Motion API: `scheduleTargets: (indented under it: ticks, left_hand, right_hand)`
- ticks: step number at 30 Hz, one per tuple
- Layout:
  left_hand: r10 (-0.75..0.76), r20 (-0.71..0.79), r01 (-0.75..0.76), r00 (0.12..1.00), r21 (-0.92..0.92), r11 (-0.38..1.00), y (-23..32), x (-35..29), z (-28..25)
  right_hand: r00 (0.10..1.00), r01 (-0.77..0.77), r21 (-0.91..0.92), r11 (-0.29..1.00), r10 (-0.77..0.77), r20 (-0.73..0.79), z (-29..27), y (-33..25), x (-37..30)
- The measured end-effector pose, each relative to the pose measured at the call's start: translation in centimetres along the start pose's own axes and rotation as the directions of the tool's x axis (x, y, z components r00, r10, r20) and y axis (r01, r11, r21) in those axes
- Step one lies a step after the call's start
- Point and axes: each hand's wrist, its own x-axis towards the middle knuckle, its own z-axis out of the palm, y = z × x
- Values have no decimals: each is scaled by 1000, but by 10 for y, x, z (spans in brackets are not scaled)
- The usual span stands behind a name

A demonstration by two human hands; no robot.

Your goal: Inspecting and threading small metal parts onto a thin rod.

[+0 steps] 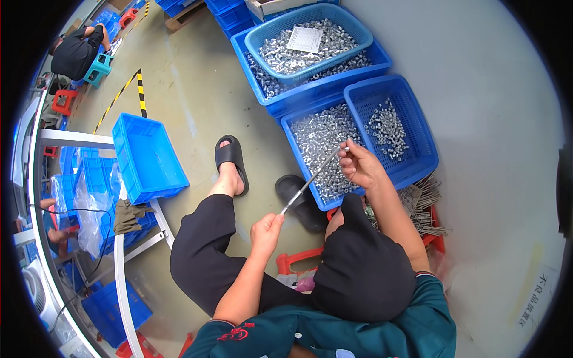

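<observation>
The person sits low, and both hands hold one thin metal rod point(313, 176) that runs slantwise between them. The left hand point(266, 231) has its grip closed around the rod's lower end, fingers pinched tight with the tip just showing above the knuckles. The right hand point(358, 165) has its grip closed on the upper end, thumb and fingers pressed together at the rod's top. Directly under and just beyond the right grip stands a blue crate point(290, 132) filled with small silvery metal parts point(319, 140); the rod's upper half passes over it. Just to the right of that grip a blue mesh basket point(418, 161) holds a smaller heap of the same kind of parts. Farther beyond the right grip, a second blue basket point(262, 33) with parts and a white paper slip point(305, 39) sits in a larger blue crate point(382, 59). Below the right forearm lies a bundle of thin metal rods point(425, 206) on a red stool point(434, 238). Between the two grips, on the floor, lies a black sandal point(297, 197); a sandalled foot point(230, 167) rests left of the rod. Well left of the left grip sits an empty blue crate point(149, 158).
</observation>
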Motion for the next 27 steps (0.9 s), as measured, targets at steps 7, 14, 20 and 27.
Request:
scheduleTargets:
  ticks: [7, 14, 20, 27]
  left_hand:
    - [24, 5, -25, 1000, 159, 987, 7, -3, -2]
    - [41, -12, -37, 999, 223, 974, 14, -4, -5]
    - [52, -15, -47, 999, 251, 967, 11, -4, -2]
    - [42, -10, -41, 999, 109, 993, 11, -3, -1]
  right_hand:
    - [999, 22, -87, 996, -19, 31, 0, -2, 2]
    - [991, 128, -180, 975, -131, -6, 11, 4, 1]
    - [981, 189, -241, 952, -195, 2, 9, 12, 5]
    - [986, 152, -55, 987, -147, 83, 15, 7, 1]
